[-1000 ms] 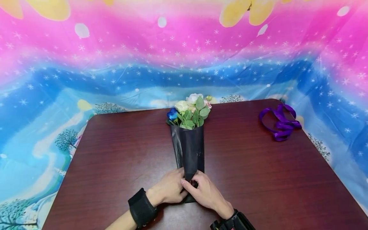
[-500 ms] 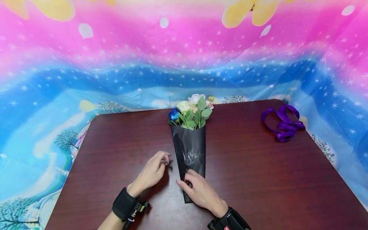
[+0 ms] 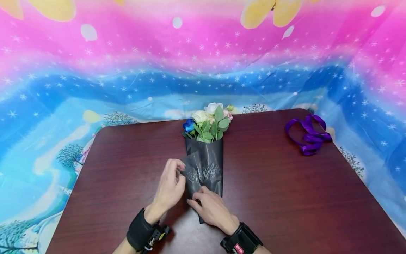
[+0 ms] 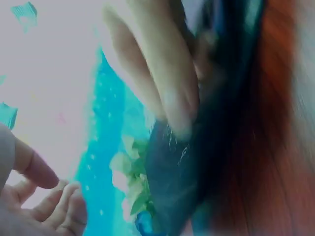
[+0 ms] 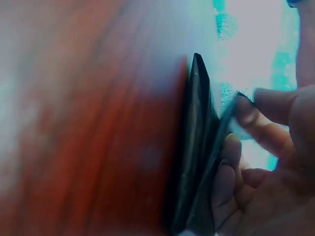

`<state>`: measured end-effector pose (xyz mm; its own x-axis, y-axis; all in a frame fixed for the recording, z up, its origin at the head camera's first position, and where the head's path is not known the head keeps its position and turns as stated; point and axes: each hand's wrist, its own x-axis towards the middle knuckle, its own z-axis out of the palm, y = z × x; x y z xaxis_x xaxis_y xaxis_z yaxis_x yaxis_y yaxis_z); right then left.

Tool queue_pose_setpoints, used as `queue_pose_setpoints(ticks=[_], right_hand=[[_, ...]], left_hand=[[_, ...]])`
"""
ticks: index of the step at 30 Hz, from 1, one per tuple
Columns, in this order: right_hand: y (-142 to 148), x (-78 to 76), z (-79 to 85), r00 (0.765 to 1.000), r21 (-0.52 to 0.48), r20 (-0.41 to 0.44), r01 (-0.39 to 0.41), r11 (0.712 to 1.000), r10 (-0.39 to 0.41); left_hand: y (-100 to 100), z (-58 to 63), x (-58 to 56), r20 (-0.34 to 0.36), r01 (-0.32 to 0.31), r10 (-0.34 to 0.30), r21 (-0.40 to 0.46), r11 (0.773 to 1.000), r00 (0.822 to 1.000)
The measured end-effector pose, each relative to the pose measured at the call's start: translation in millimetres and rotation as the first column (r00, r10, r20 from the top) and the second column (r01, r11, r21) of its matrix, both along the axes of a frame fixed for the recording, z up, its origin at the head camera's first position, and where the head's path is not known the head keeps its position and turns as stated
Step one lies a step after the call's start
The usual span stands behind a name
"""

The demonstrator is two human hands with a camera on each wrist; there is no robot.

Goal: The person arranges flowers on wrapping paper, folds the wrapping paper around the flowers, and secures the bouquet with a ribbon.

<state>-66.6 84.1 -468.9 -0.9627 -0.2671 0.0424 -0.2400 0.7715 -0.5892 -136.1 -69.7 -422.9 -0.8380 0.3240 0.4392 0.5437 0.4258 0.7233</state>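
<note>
A bouquet of white, blue and pale pink flowers (image 3: 210, 120) with green leaves lies wrapped in black wrapping paper (image 3: 207, 158) at mid-table. My right hand (image 3: 210, 208) lies over the lower part of the wrap. In the right wrist view, its fingers (image 5: 248, 115) pinch a raised flap of the paper. My left hand (image 3: 169, 185) is beside the wrap's left edge, fingers loosely bent by a loose paper corner. The left wrist view shows the left fingers (image 4: 64, 206) apart from the paper, with nothing between them.
A loose purple ribbon (image 3: 312, 137) lies coiled near the table's back right corner. The dark red tabletop (image 3: 279, 194) is backed by a colourful printed cloth (image 3: 158, 81) along its far side and flanks.
The left hand drew away from the wrap's lower end, then came up beside its left edge. The right hand moved slightly left, and a paper flap now sticks out to the left.
</note>
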Motion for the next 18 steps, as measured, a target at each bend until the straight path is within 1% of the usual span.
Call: queue_pose_setpoints(ticks=[1, 3, 5, 7, 10, 12, 14, 16, 18], right_hand=[[-1, -0.2, -0.4, 1.000, 0.018, -0.009, -0.003, 1.000, 0.004], [-1, -0.2, -0.6, 0.999, 0.050, -0.027, -0.023, 0.998, 0.024], [-1, 0.3, -0.2, 0.998, 0.072, -0.032, -0.046, 0.996, 0.049], [2, 0.9, 0.2, 0.997, 0.060, -0.014, -0.073, 0.996, 0.074], [8, 1.2, 1.0, 0.992, -0.026, 0.056, -0.116, 0.993, 0.117], [13, -0.5, 1.4, 0.986, -0.127, 0.085, -0.130, 0.983, 0.141], [21, -2.4, 2.5, 0.982, -0.239, 0.116, -0.115, 0.964, 0.146], [31, -4.3, 4.3, 0.985, -0.321, 0.125, -0.075, 0.944, 0.121], [41, -5.0, 7.4, 0.987, -0.370, 0.145, -0.012, 0.929, 0.071]], left_hand=[[3, -0.1, 1.9, 0.007, 0.029, -0.029, -0.019, 0.999, 1.000], [8, -2.5, 5.1, 0.051, 0.089, -0.086, -0.077, 0.993, 0.995], [13, -7.5, 6.8, 0.103, 0.141, -0.127, -0.147, 0.979, 0.987], [16, -13.7, 7.4, 0.153, 0.193, -0.163, -0.205, 0.960, 0.975], [21, -23.0, 7.3, 0.232, 0.280, -0.220, -0.264, 0.923, 0.947], [23, -28.8, 6.6, 0.269, 0.328, -0.253, -0.286, 0.901, 0.929], [25, -34.4, 5.5, 0.292, 0.354, -0.268, -0.304, 0.884, 0.918], [27, -38.9, 4.8, 0.285, 0.362, -0.274, -0.329, 0.872, 0.918], [28, -42.5, 4.7, 0.255, 0.357, -0.277, -0.358, 0.863, 0.926]])
